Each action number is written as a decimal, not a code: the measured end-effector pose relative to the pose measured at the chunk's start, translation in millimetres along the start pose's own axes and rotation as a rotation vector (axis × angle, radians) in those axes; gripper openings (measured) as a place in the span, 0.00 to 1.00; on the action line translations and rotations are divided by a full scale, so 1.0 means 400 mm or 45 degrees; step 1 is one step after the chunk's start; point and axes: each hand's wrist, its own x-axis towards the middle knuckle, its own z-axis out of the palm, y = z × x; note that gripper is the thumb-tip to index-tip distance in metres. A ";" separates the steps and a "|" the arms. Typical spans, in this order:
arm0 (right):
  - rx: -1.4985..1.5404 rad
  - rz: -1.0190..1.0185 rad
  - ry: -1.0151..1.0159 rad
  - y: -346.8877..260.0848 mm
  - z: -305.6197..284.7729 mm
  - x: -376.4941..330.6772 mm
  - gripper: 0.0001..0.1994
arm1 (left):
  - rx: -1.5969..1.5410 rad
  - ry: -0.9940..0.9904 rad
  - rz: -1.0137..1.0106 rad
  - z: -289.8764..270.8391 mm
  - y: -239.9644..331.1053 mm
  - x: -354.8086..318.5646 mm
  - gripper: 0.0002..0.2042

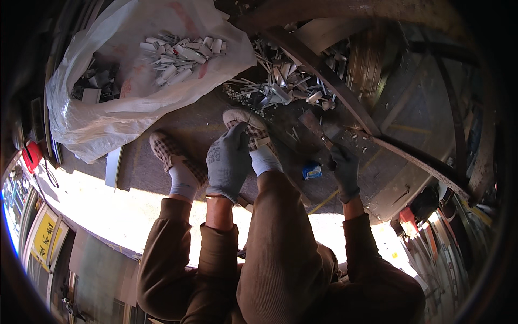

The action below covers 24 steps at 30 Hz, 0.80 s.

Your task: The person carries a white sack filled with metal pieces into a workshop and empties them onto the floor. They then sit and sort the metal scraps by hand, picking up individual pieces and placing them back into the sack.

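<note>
My left hand, in a grey work glove, is closed in front of my checked slippers. A thin sliver seems to show at its fingertips, too small to name. My right hand, also gloved, grips a scraper by its handle. The scraper's flat, broad blade points up and to the left, over the dark ground. A small blue packet lies on the ground to the left of my right hand.
A large white plastic sack at the far left holds metal offcuts. More scrap is heaped at the far middle. A rusty metal beam slants across the right, joining another bar. Sunlit floor lies nearer me.
</note>
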 end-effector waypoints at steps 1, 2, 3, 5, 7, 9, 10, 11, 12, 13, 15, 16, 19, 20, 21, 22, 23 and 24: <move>0.090 0.056 -0.006 0.013 -0.004 0.007 0.10 | -0.001 0.004 -0.039 -0.007 -0.006 0.007 0.13; 0.227 -0.017 -0.138 0.023 0.001 0.018 0.10 | -0.026 0.072 -0.040 -0.008 -0.010 0.012 0.12; 0.333 -0.046 -0.241 0.029 0.013 0.035 0.09 | 0.023 0.066 -0.040 -0.010 -0.015 0.020 0.13; 0.409 0.012 -0.260 0.028 0.039 0.059 0.08 | 0.072 0.072 0.004 -0.005 -0.021 0.037 0.13; 0.398 0.128 -0.164 0.029 0.093 0.068 0.07 | 0.099 0.057 0.042 0.006 -0.023 0.050 0.13; 0.423 0.184 -0.124 0.027 0.145 0.089 0.07 | 0.098 -0.027 0.016 0.016 -0.019 0.050 0.14; 0.490 0.156 -0.171 0.026 0.164 0.104 0.08 | 0.097 -0.070 0.005 0.021 -0.015 0.049 0.14; 0.466 0.196 -0.159 0.027 0.185 0.121 0.08 | 0.090 -0.075 0.018 0.025 -0.010 0.046 0.14; 0.511 0.166 -0.192 0.031 0.204 0.137 0.07 | 0.083 -0.098 0.016 0.026 -0.006 0.042 0.14; 0.563 0.169 -0.199 0.036 0.224 0.151 0.06 | 0.080 -0.122 0.011 0.024 -0.001 0.039 0.14; 0.613 0.164 -0.238 0.043 0.242 0.170 0.06 | 0.068 -0.126 0.019 0.015 0.006 0.031 0.14; 0.611 0.156 -0.271 0.046 0.246 0.177 0.06 | 0.060 -0.104 0.032 0.008 0.009 0.027 0.14; 0.569 0.178 -0.379 0.045 0.244 0.191 0.06 | 0.013 -0.058 0.021 -0.019 0.013 0.017 0.14; 0.547 0.197 -0.393 0.043 0.240 0.192 0.05 | -0.012 -0.048 0.004 -0.030 0.012 0.017 0.14; 0.546 0.198 -0.433 0.040 0.236 0.192 0.05 | -0.087 0.004 0.010 -0.039 0.010 0.018 0.13; 0.541 0.202 -0.449 0.037 0.231 0.191 0.05 | -0.095 0.042 0.019 -0.048 0.007 0.020 0.13; 0.544 0.203 -0.472 0.035 0.226 0.189 0.05 | -0.107 0.079 0.027 -0.058 0.002 0.023 0.12; 0.539 0.211 -0.471 0.033 0.222 0.185 0.05 | -0.118 0.117 0.036 -0.066 -0.003 0.026 0.12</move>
